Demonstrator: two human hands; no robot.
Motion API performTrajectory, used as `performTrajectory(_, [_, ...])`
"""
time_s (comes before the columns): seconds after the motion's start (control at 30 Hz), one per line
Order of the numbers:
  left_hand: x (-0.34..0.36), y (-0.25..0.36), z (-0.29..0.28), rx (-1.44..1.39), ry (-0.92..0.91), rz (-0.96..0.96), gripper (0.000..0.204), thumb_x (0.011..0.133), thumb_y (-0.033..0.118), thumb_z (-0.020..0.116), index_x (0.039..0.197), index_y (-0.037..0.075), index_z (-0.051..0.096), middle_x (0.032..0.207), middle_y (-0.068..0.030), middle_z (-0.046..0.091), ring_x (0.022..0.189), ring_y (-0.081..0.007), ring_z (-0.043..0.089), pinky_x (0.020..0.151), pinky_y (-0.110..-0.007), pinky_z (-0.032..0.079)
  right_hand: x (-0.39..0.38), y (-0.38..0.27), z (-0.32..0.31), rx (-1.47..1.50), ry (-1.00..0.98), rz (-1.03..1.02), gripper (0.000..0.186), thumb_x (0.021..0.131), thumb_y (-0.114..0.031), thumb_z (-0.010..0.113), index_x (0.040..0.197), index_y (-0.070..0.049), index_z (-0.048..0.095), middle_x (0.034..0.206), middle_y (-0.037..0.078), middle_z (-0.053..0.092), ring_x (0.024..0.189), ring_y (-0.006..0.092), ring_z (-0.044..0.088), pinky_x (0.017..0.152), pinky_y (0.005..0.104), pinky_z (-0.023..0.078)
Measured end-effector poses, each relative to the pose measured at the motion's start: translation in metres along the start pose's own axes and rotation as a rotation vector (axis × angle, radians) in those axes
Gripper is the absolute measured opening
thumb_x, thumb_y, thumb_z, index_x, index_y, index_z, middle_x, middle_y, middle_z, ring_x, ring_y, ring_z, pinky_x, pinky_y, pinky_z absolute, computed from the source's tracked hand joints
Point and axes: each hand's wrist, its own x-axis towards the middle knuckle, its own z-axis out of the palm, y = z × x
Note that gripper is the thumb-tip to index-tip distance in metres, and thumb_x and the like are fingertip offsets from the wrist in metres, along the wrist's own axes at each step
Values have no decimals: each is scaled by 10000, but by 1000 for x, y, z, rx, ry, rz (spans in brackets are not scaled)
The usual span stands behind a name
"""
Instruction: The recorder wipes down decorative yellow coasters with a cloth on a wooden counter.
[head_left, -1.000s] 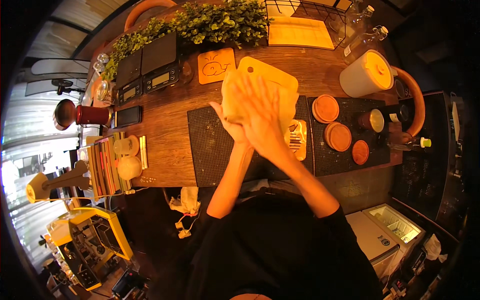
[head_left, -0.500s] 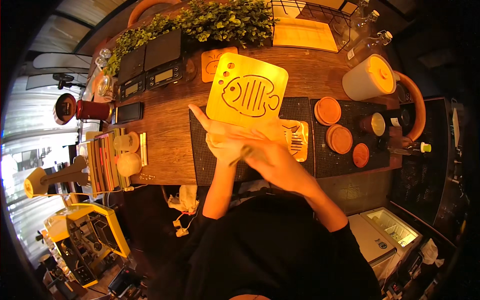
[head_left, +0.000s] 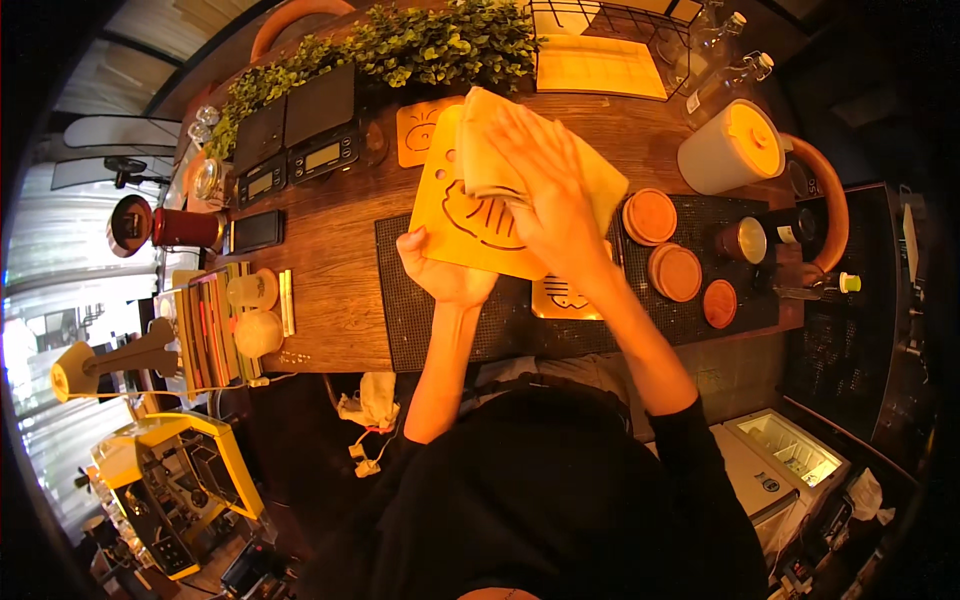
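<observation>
The flat yellow plastic board with a fish outline cut through it [head_left: 480,225] is tilted up over the black rubber mat [head_left: 440,330], near the middle of the wooden table [head_left: 340,260]. Your left hand [head_left: 445,275] is closed around the board's lower edge at 7 o'clock, thumb on the face. Your right hand [head_left: 545,195] lies flat with fingers spread, pressing a folded pale cloth [head_left: 490,150] against the board's upper right; it pins the cloth rather than gripping it.

The board hangs from one edge only, so a hard push from the cloth could, I judge, twist it out of your left fingers and drop it onto a second yellow cut-out piece [head_left: 565,298] lying under it at 5 o'clock.

At 3 o'clock sit round brown wooden lids [head_left: 665,245], close enough to be knocked. At 2 o'clock stands a white tub with a yellow lid [head_left: 730,150]. At 10 o'clock are two black digital scales [head_left: 300,140], backed by a green leafy hedge [head_left: 400,50].
</observation>
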Motion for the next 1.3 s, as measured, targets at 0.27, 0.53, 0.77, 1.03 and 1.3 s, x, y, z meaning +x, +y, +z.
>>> performTrajectory(0.27, [0,13,-13,-110,5,26,666,761,370,449,1319,33,310,1305,-135,398,1163,-278,419,993,-418,318,-29,-2,28,12,-25,-377,416,768,-42,492,1184,-42,510,1260,134,472,1257,280,340,1057,440,160])
performTrajectory(0.53, [4,16,3,49,201,16,634,801,470,435,1273,49,390,1257,-142,449,1129,-314,447,959,-459,352,-72,-4,17,222,-353,-263,379,778,-56,476,1153,-8,516,1241,134,489,1235,274,373,1060,439,164])
performTrajectory(0.77, [7,32,-12,-80,32,18,617,795,410,437,1299,63,359,1297,-141,414,1164,-325,417,978,-487,320,-66,4,-43,747,-367,443,271,862,-172,489,1068,0,520,962,91,588,876,139,572,753,267,471])
performTrajectory(1.03, [5,16,2,-48,-2,-13,657,756,366,448,1325,63,317,1316,-144,388,1178,-330,406,978,-491,321,-13,26,-29,215,84,-179,448,833,-92,466,1273,-43,398,1216,104,500,1049,238,530,898,363,428])
performTrajectory(1.3, [3,11,-3,10,159,190,630,738,355,452,1273,32,381,1270,-160,434,1145,-322,438,966,-467,346,-35,32,19,-4,7,-372,500,693,-41,531,1191,-89,524,1305,82,441,1301,303,242,1067,488,76])
